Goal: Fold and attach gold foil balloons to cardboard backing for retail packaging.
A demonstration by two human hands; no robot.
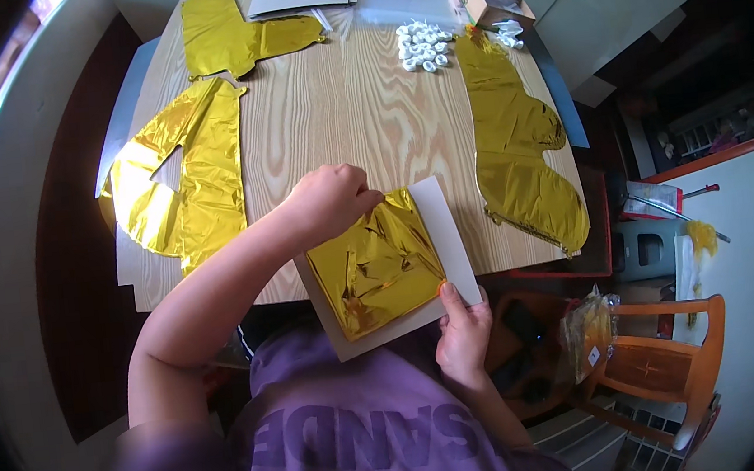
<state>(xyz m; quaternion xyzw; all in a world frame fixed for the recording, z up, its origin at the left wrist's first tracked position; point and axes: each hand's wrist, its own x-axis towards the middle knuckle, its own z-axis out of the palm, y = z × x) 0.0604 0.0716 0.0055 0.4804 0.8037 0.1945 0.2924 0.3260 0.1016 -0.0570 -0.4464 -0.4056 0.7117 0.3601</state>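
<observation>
Foil: a crinkled, shiny gold foil sheet (pixel 378 267), folded roughly square, lies on a flat grey card (pixel 449 228) at the near edge of the worktop (pixel 338 112).
Left hand: the left hand (pixel 330 199) is closed in a pinch on the foil's far corner.
Right hand: the right hand (pixel 463 327) grips the card's near right edge, thumb on top, just beside the foil.
Room: bare pale wood grain lies between the flat gold foil balloons at left (pixel 181 177) and right (pixel 519 154).
Far side: small white pieces (pixel 422 45) in a heap.
</observation>
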